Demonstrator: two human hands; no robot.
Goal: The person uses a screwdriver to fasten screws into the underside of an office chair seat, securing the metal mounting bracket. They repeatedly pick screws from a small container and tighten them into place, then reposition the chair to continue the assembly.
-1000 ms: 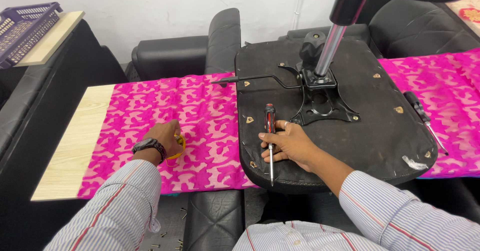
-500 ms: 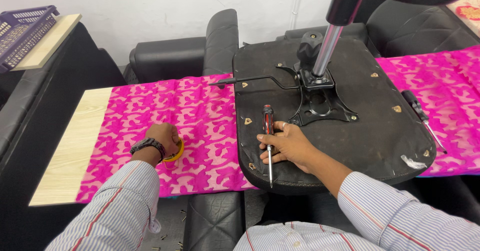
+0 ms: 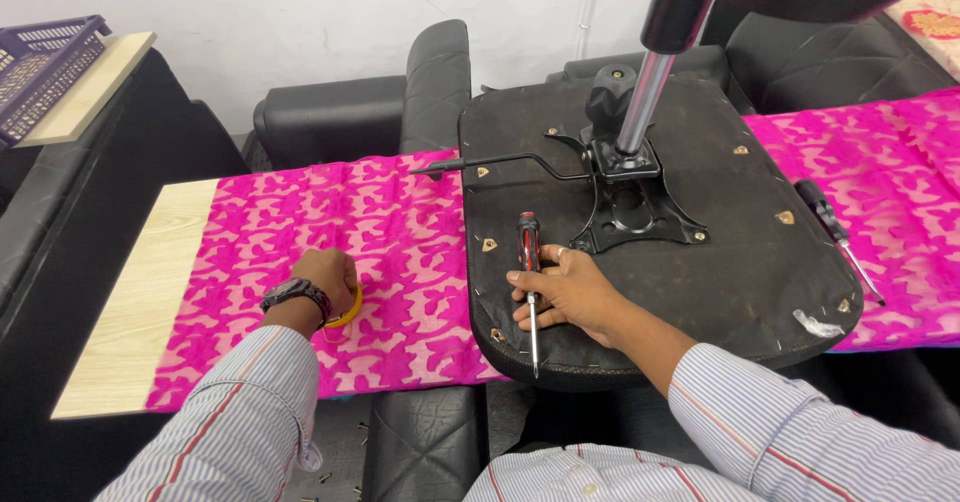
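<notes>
We see a long counter (image 3: 150, 292) of pale wood covered by a bright pink patterned cloth (image 3: 390, 252), which runs off the right edge. On it lies an upturned black chair seat (image 3: 740, 262), its metal column (image 3: 650, 82) rising out of view at the top, so the chair base is cut off. Far left, a purple basket (image 3: 45, 62) sits on a pale board, only partly in frame.

Our right hand (image 3: 575, 292) rests on the near left part of the seat, fingers loosely curled over the shaft of a red-and-black screwdriver (image 3: 528, 272) that lies along the seat. Another screwdriver (image 3: 835, 232) lies on the right, half on the seat, half on the cloth.

Our left hand (image 3: 325, 280), wearing a dark wristwatch (image 3: 293, 294), is closed down over a yellow ring (image 3: 345, 317) on the cloth; most of the ring is hidden, so we cannot tell what it is. Small screws (image 3: 345, 452) lie on the floor below, hard to make out.
</notes>
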